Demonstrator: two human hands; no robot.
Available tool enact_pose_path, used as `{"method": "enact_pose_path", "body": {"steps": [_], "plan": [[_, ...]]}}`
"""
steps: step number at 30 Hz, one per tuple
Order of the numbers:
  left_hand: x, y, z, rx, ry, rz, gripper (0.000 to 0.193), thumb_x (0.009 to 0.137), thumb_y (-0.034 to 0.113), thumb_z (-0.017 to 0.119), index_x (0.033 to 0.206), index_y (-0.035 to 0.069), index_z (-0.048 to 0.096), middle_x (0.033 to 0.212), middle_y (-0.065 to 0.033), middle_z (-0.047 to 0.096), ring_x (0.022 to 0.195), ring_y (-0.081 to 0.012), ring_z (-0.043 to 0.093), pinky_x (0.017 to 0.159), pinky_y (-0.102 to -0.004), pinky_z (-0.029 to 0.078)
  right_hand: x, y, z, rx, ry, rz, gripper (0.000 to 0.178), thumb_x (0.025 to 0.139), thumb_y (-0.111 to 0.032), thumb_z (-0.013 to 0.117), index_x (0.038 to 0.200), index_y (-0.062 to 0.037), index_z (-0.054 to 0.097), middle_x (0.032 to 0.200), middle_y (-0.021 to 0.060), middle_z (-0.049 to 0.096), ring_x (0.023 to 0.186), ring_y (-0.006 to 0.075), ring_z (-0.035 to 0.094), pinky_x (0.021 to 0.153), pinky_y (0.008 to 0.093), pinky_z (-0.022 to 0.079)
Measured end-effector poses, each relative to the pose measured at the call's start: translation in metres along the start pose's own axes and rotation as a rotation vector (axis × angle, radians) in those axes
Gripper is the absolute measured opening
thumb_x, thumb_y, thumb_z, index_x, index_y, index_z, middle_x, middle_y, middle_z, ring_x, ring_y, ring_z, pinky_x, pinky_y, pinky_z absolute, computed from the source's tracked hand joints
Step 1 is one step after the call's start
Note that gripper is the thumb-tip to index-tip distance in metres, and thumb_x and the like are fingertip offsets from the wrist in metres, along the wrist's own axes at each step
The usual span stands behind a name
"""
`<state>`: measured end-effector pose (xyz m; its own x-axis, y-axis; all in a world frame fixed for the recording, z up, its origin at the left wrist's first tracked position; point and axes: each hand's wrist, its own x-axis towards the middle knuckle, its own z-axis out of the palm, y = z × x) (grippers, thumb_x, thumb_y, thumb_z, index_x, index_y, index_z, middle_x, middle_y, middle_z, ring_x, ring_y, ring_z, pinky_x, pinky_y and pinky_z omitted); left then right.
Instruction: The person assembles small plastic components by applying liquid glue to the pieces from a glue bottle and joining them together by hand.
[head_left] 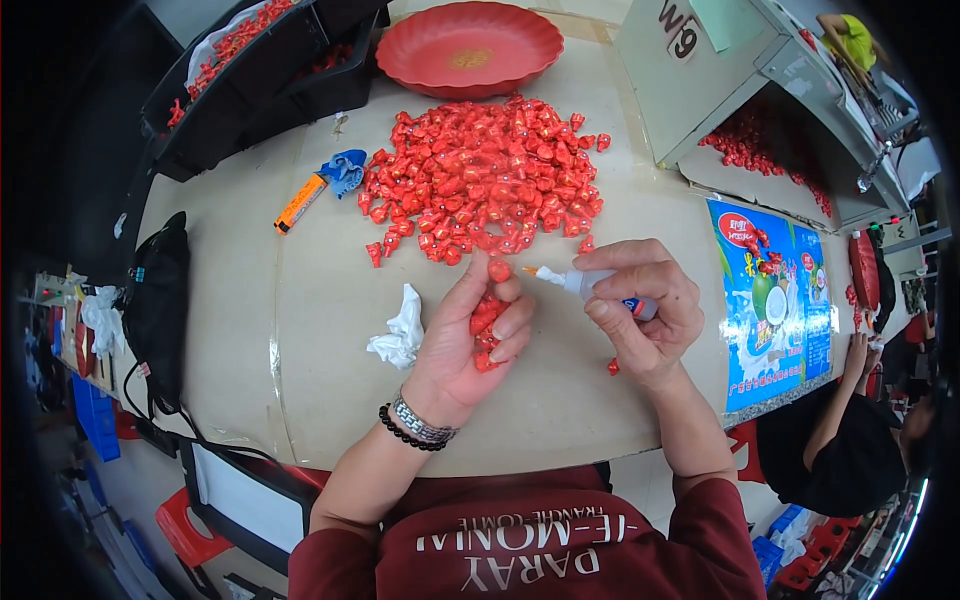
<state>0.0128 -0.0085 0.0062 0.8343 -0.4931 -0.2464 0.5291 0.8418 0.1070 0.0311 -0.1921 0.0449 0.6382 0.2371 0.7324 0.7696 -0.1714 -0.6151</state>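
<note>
Left hand (458, 345) pinches one red piece (499, 271), spares (486, 320) palmed, presumably for ready reach; right hand (657, 308) grasps bottle (586, 285) sideways, nozzle (549, 275) facing piece.

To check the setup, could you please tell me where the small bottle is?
In the head view, the small bottle is right of centre in the right hand, pointing toward the left hand.

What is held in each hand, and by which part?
Left hand: red pieces, cupped, the uppermost pinched by its sides. Right hand: a small bottle, around its body.
</note>
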Motion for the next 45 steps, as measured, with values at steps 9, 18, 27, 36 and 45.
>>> {"method": "enact_pose_path", "body": {"steps": [9,18,27,36,45], "plan": [[0.0007,-0.0007,-0.0074,-0.018,0.031,-0.047,0.032,0.099,0.041,0.044,0.088,0.012,0.053,0.073,0.0019,0.051,0.054,-0.0093,0.038,0.038,-0.0220,0.027,-0.0018,0.0019,0.0067,-0.046,-0.019,-0.048,0.021,0.067,0.005,0.072,0.083,0.0007,0.060,0.083,0.0160,0.065,0.069,0.0230,0.064,0.054,0.0285,0.049],[0.0003,-0.0022,-0.0066,-0.009,0.055,-0.051,0.033,0.098,0.041,0.045,0.087,0.011,0.054,0.074,0.0010,0.052,0.053,-0.0105,0.039,0.038,-0.0225,0.028,-0.0067,0.0004,0.0057,-0.096,-0.082,0.011,0.018,0.073,0.000,0.073,0.083,-0.0014,0.058,0.091,0.0204,0.067,0.077,0.0226,0.065,0.065,0.0307,0.053],[0.0005,-0.0025,-0.0066,0.000,0.052,-0.042,0.033,0.098,0.040,0.046,0.086,0.011,0.054,0.074,0.0009,0.051,0.054,-0.0104,0.041,0.038,-0.0223,0.029,-0.0040,0.0033,0.0087,-0.091,-0.032,-0.051,0.022,0.066,0.004,0.073,0.082,-0.0014,0.060,0.083,0.0145,0.065,0.068,0.0233,0.064,0.051,0.0281,0.048],[-0.0001,-0.0020,-0.0043,0.031,0.068,0.011,0.029,0.098,0.037,0.048,0.089,0.011,0.056,0.075,0.0010,0.054,0.055,-0.0102,0.041,0.039,-0.0221,0.030,-0.0045,0.0019,0.0076,-0.136,-0.038,-0.066,0.022,0.065,0.003,0.074,0.081,-0.0021,0.060,0.083,0.0144,0.065,0.062,0.0209,0.063,0.049,0.0272,0.048],[0.0002,-0.0006,-0.0018,0.056,0.038,0.074,0.027,0.099,0.033,0.047,0.091,0.010,0.058,0.077,-0.0007,0.059,0.055,-0.0110,0.044,0.039,-0.0227,0.032,-0.0050,-0.0008,0.0067,-0.124,0.007,-0.090,0.021,0.067,0.001,0.074,0.081,-0.0031,0.060,0.086,0.0150,0.066,0.057,0.0170,0.061,0.046,0.0256,0.046]]}}
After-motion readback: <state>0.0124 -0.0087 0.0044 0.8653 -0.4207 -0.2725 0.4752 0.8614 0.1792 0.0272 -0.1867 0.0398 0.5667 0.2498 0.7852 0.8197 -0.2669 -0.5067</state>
